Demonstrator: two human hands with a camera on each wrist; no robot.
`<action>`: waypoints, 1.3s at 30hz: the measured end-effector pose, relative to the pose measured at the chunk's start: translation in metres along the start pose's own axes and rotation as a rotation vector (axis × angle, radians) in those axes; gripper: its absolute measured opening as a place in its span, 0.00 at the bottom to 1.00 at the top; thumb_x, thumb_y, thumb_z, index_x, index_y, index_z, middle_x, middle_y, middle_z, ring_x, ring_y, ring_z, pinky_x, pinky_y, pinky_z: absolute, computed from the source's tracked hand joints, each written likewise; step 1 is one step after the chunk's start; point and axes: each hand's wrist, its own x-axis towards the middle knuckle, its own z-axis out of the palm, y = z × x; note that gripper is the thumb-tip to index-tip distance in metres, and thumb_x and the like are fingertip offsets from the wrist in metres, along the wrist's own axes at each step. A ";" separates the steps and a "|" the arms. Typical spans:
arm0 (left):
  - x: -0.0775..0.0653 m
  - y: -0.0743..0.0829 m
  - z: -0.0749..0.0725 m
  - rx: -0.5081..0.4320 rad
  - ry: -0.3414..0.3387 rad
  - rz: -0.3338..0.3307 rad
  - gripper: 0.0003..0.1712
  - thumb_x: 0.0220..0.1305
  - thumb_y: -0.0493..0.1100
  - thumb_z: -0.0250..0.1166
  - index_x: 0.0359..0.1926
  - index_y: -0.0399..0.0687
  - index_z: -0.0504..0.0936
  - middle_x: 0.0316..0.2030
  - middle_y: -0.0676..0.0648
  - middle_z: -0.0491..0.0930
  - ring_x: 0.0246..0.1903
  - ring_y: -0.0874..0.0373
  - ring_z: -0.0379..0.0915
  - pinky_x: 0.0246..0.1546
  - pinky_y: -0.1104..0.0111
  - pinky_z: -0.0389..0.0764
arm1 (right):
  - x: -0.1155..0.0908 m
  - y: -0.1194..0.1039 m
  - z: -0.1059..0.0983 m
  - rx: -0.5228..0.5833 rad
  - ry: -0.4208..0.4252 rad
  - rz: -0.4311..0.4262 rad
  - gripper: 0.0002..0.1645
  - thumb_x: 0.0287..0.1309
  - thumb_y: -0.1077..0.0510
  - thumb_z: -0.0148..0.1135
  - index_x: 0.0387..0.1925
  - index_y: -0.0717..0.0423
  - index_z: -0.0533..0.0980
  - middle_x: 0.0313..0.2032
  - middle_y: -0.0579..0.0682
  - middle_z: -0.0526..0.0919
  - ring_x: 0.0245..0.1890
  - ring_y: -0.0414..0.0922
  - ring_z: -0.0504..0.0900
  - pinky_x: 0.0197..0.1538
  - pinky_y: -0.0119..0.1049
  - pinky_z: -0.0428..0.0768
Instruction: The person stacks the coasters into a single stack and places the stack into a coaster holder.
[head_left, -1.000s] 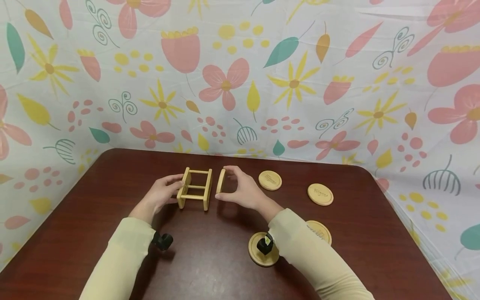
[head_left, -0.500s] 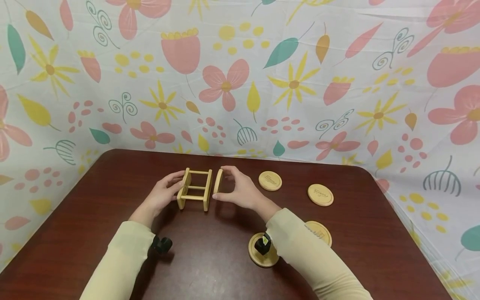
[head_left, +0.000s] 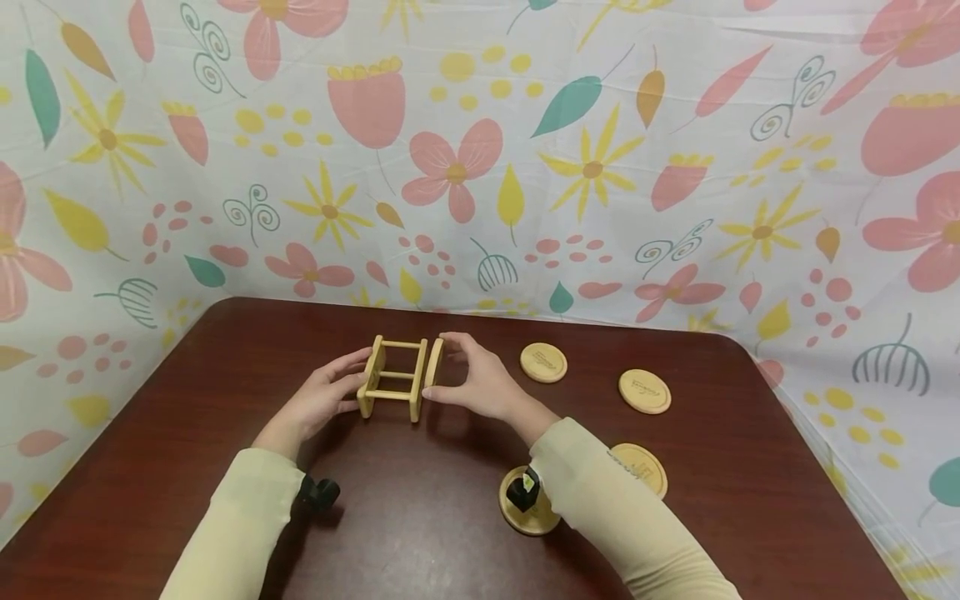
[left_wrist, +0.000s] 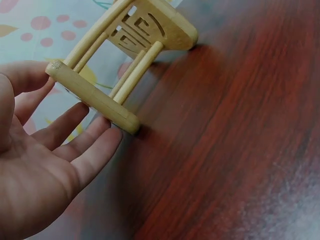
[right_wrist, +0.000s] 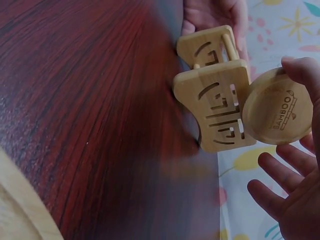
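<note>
A small bamboo coaster holder (head_left: 393,394), two cut-out side panels joined by thin rods, stands on the dark table. My left hand (head_left: 322,396) is at its left panel; in the left wrist view, loosely extended fingertips (left_wrist: 112,135) touch the panel's outer face and one digit rests at its upper corner. Between thumb and a finger, my right hand (head_left: 483,383) pinches a round bamboo coaster (right_wrist: 275,110) by its rim. That coaster is on edge, upright, right beside the holder's right panel (right_wrist: 215,107), with its printed face showing in the right wrist view.
Two loose coasters (head_left: 543,362) lie flat at the back right. Another coaster (head_left: 641,467) is partly covered by the right sleeve, and a further coaster (head_left: 517,521) lies under the black wrist camera (head_left: 522,490). A flowered cloth (head_left: 480,167) hangs behind the table (head_left: 420,525).
My right hand has brought the upright coaster slightly left, narrowing the gap to the holder's right panel. The left hand and holder have stayed put.
</note>
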 end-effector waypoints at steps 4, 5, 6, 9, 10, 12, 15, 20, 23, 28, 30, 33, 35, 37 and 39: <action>0.000 -0.002 0.001 -0.012 0.004 0.002 0.32 0.70 0.50 0.54 0.72 0.59 0.56 0.70 0.42 0.56 0.66 0.43 0.59 0.56 0.52 0.74 | 0.001 -0.001 0.001 0.014 0.006 -0.008 0.50 0.41 0.45 0.75 0.65 0.46 0.62 0.59 0.50 0.73 0.58 0.53 0.74 0.58 0.52 0.73; 0.001 -0.002 0.002 -0.015 0.005 0.003 0.32 0.70 0.50 0.54 0.72 0.59 0.56 0.70 0.42 0.56 0.66 0.43 0.59 0.55 0.52 0.74 | 0.002 -0.002 0.002 0.019 0.007 -0.012 0.50 0.41 0.45 0.75 0.65 0.47 0.62 0.59 0.51 0.73 0.58 0.54 0.74 0.58 0.52 0.73; 0.001 -0.002 0.002 -0.019 0.007 0.002 0.32 0.70 0.50 0.54 0.72 0.59 0.56 0.70 0.42 0.56 0.66 0.43 0.59 0.55 0.52 0.75 | 0.002 -0.002 0.002 0.020 0.007 -0.015 0.50 0.41 0.45 0.75 0.65 0.47 0.62 0.58 0.51 0.73 0.58 0.54 0.75 0.58 0.52 0.73; 0.001 -0.003 0.002 -0.026 0.016 -0.003 0.32 0.70 0.49 0.54 0.72 0.60 0.56 0.70 0.42 0.56 0.66 0.44 0.59 0.54 0.53 0.75 | 0.003 -0.004 0.004 0.018 0.007 -0.024 0.50 0.41 0.44 0.75 0.66 0.47 0.62 0.59 0.51 0.73 0.58 0.53 0.75 0.58 0.51 0.73; 0.001 -0.003 0.002 -0.027 0.019 -0.006 0.32 0.70 0.49 0.54 0.72 0.60 0.57 0.70 0.42 0.56 0.66 0.44 0.59 0.54 0.53 0.76 | 0.003 -0.004 0.004 0.016 0.007 -0.025 0.50 0.41 0.44 0.75 0.66 0.47 0.62 0.59 0.50 0.73 0.57 0.52 0.75 0.58 0.50 0.73; 0.001 -0.003 0.002 -0.033 0.022 -0.009 0.32 0.70 0.49 0.54 0.72 0.60 0.57 0.70 0.43 0.56 0.66 0.44 0.60 0.54 0.53 0.76 | 0.004 -0.006 0.004 0.008 0.009 -0.030 0.50 0.42 0.44 0.75 0.66 0.47 0.62 0.58 0.50 0.73 0.57 0.50 0.76 0.58 0.49 0.74; 0.001 -0.003 0.002 -0.045 0.024 -0.012 0.32 0.70 0.49 0.54 0.72 0.60 0.57 0.70 0.43 0.56 0.66 0.44 0.60 0.54 0.53 0.76 | 0.006 -0.007 0.004 0.004 0.009 -0.031 0.49 0.42 0.44 0.74 0.66 0.47 0.62 0.58 0.50 0.74 0.56 0.48 0.76 0.58 0.46 0.74; 0.001 -0.003 0.002 -0.060 0.023 -0.013 0.31 0.70 0.48 0.54 0.72 0.60 0.57 0.70 0.43 0.56 0.66 0.44 0.59 0.54 0.53 0.76 | 0.010 -0.010 0.003 0.022 0.013 -0.034 0.49 0.42 0.44 0.74 0.65 0.47 0.62 0.57 0.50 0.74 0.56 0.47 0.76 0.58 0.46 0.74; 0.001 -0.003 0.003 -0.066 0.023 -0.015 0.31 0.70 0.48 0.54 0.72 0.60 0.57 0.70 0.43 0.56 0.66 0.45 0.59 0.54 0.53 0.76 | 0.013 -0.012 0.003 0.027 0.021 -0.032 0.49 0.42 0.44 0.74 0.65 0.46 0.62 0.57 0.49 0.74 0.56 0.46 0.76 0.57 0.45 0.75; 0.002 -0.004 0.003 -0.065 0.026 -0.022 0.32 0.70 0.49 0.54 0.72 0.60 0.57 0.70 0.43 0.56 0.66 0.45 0.59 0.54 0.53 0.76 | 0.016 -0.016 0.005 0.049 0.019 -0.027 0.50 0.42 0.43 0.75 0.66 0.47 0.62 0.58 0.49 0.74 0.58 0.49 0.75 0.57 0.49 0.75; 0.002 -0.004 0.003 -0.059 0.027 -0.023 0.32 0.70 0.49 0.54 0.72 0.61 0.57 0.70 0.43 0.56 0.66 0.45 0.59 0.54 0.54 0.76 | 0.017 -0.017 0.006 0.057 0.012 -0.025 0.50 0.42 0.43 0.74 0.66 0.48 0.61 0.59 0.49 0.73 0.58 0.50 0.75 0.57 0.51 0.74; 0.002 -0.004 0.003 -0.056 0.029 -0.025 0.32 0.70 0.49 0.54 0.72 0.61 0.57 0.70 0.43 0.56 0.66 0.45 0.59 0.54 0.53 0.76 | 0.019 -0.019 0.008 0.062 0.001 -0.025 0.50 0.42 0.43 0.74 0.66 0.47 0.61 0.60 0.49 0.72 0.59 0.51 0.74 0.57 0.52 0.74; 0.002 -0.004 0.003 -0.055 0.032 -0.027 0.32 0.70 0.49 0.55 0.72 0.61 0.57 0.70 0.43 0.56 0.66 0.45 0.59 0.54 0.53 0.76 | 0.020 -0.020 0.010 0.066 -0.005 -0.029 0.50 0.42 0.43 0.74 0.66 0.47 0.61 0.60 0.49 0.72 0.59 0.52 0.74 0.56 0.53 0.74; 0.002 -0.004 0.003 -0.052 0.032 -0.025 0.32 0.70 0.49 0.54 0.72 0.61 0.57 0.70 0.43 0.56 0.66 0.45 0.59 0.54 0.53 0.76 | 0.022 -0.021 0.011 0.066 -0.009 -0.034 0.50 0.43 0.43 0.74 0.66 0.46 0.61 0.60 0.49 0.72 0.59 0.53 0.74 0.56 0.53 0.74; 0.001 -0.004 0.002 -0.050 0.033 -0.027 0.32 0.70 0.49 0.54 0.72 0.61 0.57 0.70 0.43 0.56 0.66 0.45 0.59 0.54 0.53 0.76 | 0.023 -0.022 0.013 0.062 -0.012 -0.039 0.49 0.43 0.43 0.74 0.66 0.46 0.61 0.61 0.50 0.72 0.60 0.53 0.73 0.56 0.53 0.74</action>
